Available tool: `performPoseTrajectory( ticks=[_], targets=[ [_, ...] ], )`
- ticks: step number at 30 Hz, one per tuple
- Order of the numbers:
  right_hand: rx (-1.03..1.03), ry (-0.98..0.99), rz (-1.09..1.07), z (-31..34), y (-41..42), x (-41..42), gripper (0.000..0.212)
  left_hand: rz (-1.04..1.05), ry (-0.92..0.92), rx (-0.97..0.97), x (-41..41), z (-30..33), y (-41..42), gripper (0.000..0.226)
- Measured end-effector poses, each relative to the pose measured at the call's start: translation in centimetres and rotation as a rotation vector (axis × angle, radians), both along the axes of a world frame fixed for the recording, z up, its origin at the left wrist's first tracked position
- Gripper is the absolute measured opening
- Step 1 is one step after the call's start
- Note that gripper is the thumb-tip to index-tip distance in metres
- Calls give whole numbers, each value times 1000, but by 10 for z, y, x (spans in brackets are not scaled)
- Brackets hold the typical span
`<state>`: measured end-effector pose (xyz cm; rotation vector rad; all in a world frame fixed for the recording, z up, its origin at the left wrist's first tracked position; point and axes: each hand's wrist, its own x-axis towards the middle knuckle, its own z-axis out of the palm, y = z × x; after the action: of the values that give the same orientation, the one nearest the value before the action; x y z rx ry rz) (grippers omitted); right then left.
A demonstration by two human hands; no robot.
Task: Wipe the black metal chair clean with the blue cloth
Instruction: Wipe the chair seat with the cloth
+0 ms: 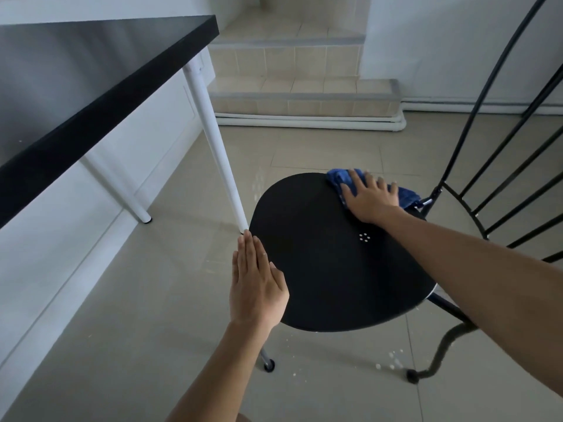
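On the round black metal chair seat [329,254], a crumpled blue cloth [344,178] was pressed under the flat-fingered right hand [370,199]; the left hand [256,281], fingers straight and holding nothing, was laid at the rim. Wiping was under way; a sweep across the seat was judged due next.

blue cloth [405,194] mostly under right hand [370,197], chair [335,254] backrest cropped at right edge

Head view, looking steeply down, close over chair seat [335,254].
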<state>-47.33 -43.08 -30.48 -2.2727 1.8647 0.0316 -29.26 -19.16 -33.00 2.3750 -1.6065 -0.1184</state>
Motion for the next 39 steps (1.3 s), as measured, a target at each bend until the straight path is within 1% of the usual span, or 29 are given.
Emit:
performPoseTrajectory(
  ticks=[3,6,12,15,18,20,22,24,27,30,32,35,39],
  targets=[
    [-36,14,-22,0,27,-42,66,-13,3,8,1,3,0,69],
    [-48,10,-23,-3,73,-58,65,-27,17,21,1,7,0,61],
    [-68,22,81,-3,146,-26,68,-61,-1,50,-1,14,-3,63],
    [-51,13,144,-5,143,-5,70,-91,-64,66,-1,12,-13,64],
    [0,26,249,-3,114,-3,69,-88,-80,93,-3,10,-27,63],
    [9,24,271,-1,89,-9,70,-82,-79,79,-4,9,-34,62],
    [-13,-6,207,0,69,-20,70,-119,-80,57,-2,6,-38,62],
    [-39,-46,104,-2,60,-34,70,-228,-99,37,2,4,-43,62],
    [-103,-71,23,-7,69,-50,68,-386,-186,4,2,5,-55,66],
    [-122,-91,-26,-8,91,-58,69,-368,-194,37,-8,4,-72,61],
    [-130,-94,-39,-7,106,-63,69,-342,-187,47,-17,3,-79,61],
    [-125,-81,-42,-6,129,-67,70,-330,-228,79,-22,4,-79,63],
    [-90,-73,-89,-5,158,-65,70,-313,-171,100,-29,8,-69,62]
  ],
)
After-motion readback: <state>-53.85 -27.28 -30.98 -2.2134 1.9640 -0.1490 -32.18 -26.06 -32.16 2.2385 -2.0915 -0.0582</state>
